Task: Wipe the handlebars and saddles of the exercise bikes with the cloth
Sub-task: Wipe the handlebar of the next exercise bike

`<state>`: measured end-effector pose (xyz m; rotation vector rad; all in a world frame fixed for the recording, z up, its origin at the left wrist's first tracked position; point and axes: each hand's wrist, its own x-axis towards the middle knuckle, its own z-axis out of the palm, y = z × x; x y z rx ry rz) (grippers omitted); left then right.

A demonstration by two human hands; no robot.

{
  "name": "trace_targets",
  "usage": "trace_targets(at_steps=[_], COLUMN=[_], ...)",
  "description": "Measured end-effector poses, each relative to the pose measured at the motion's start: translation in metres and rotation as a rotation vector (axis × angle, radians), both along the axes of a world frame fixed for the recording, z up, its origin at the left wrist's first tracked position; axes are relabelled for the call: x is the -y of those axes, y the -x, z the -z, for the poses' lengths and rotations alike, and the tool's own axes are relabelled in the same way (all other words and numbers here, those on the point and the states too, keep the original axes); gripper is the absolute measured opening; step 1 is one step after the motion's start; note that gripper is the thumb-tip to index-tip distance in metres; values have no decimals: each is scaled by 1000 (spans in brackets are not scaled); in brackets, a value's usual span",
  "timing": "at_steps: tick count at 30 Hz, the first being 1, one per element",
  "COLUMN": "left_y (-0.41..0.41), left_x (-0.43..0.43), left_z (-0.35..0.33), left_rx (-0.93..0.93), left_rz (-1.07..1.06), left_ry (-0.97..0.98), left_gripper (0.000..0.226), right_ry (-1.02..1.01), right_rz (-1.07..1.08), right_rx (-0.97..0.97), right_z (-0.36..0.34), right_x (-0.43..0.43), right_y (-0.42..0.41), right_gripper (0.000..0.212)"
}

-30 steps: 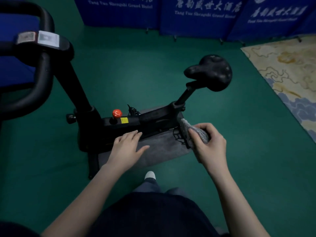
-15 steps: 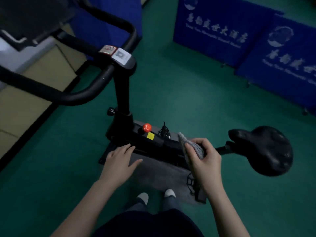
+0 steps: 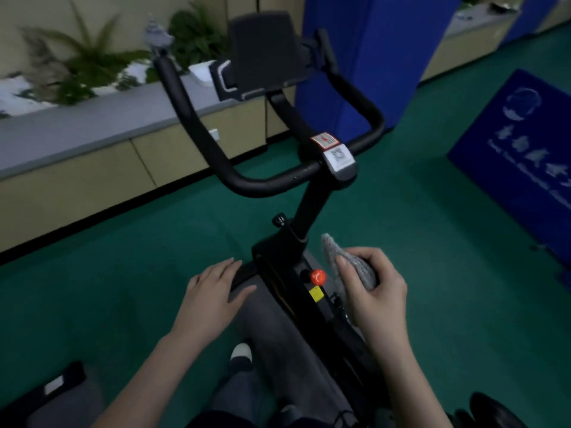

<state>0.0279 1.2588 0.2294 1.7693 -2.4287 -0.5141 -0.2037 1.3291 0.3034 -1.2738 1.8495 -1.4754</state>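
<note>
Your right hand (image 3: 375,291) gripped the bunched cloth (image 3: 355,267) beside the frame (image 3: 287,245); your left hand (image 3: 213,291) spread flat, seemingly touching nothing. The handlebars (image 3: 247,177) stood above, unreached; so bunched, the cloth could skip spots.

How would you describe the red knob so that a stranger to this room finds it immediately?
Follow the black handlebar post down to the bike frame. The red knob sits there, beside the right hand gripping the grey cloth. It is the only round red part, next to a yellow sticker.
</note>
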Motion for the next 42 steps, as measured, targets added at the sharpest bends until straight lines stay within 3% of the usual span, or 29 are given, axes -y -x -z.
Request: trace_targets(at_steps=[15, 20, 25, 33, 37, 42], left_y=[-50, -60, -59, -47, -51, -51], left_x=[117, 166, 217, 267, 286, 299], left_z=[-36, -54, -68, -93, -107, -115], left_rx=[-253, -453, -660, -1146, -1348, -1514], left_rz=[-175, -223, -291, -446, -516, -521], left_ry=[152, 185, 175, 218, 164, 97], left_gripper=[68, 74, 68, 49, 41, 27], right_ry=[181, 240, 330, 443, 365, 80], right_rz=[-146, -196, -267, -385, -482, -789], right_rx=[-25, -144, -240, -425, -578, -709], right_z=[-46, -54, -69, -93, -113, -135], right_x=[150, 200, 254, 341, 382, 417], right_y=[-70, -96, -119, -173, -186, -179], right_gripper=[7, 14, 17, 19, 19, 11])
